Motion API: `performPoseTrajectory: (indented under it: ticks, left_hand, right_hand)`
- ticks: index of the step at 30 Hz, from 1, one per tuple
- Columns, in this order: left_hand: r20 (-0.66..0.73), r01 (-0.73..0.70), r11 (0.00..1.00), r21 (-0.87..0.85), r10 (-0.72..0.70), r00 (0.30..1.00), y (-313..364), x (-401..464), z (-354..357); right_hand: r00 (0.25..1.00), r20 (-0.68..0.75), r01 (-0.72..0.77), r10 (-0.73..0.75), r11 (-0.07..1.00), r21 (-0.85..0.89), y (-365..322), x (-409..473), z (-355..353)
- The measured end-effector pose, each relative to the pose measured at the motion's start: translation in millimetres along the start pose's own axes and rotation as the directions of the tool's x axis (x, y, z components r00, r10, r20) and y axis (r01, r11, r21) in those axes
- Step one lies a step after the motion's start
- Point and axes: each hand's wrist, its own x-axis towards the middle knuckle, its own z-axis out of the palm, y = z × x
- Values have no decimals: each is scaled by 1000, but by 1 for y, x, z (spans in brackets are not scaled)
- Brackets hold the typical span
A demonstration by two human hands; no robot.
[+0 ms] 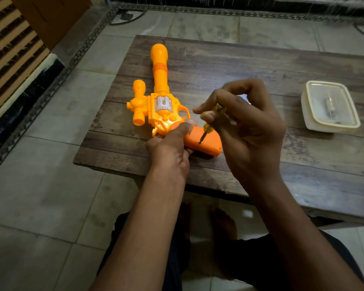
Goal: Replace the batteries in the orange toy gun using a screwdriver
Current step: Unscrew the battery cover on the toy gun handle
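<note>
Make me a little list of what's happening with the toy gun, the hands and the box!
toy gun: orange toy gun lying flat on the wooden table, barrel pointing away
left hand: left hand holds the gun at the grip
right hand: right hand pinches a yellow screwdriver
screwdriver tip: on the orange grip
box: lidded plastic box at the table's right; contents unclear

Screwdriver (208, 127) handle mostly hidden in right hand (246, 127); container (330, 106) contents blurred.
</note>
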Motion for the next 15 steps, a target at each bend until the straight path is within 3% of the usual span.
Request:
performPoseTrajectory:
  ticks: [5, 12, 15]
  left_hand:
    - [-5, -37, 999, -12, 37, 999, -3, 4, 0]
    - [-6, -25, 997, -68, 25, 1000, 0, -1, 1]
    - [-19, -12, 998, -54, 11, 1000, 1, -3, 2]
  right_hand:
    - [994, -103, -37, 33, 998, -41, 0, -3, 2]
    - [997, -38, -72, 72, 997, 5, -1, -3, -6]
    - [1000, -13, -20, 19, 999, -37, -2, -3, -5]
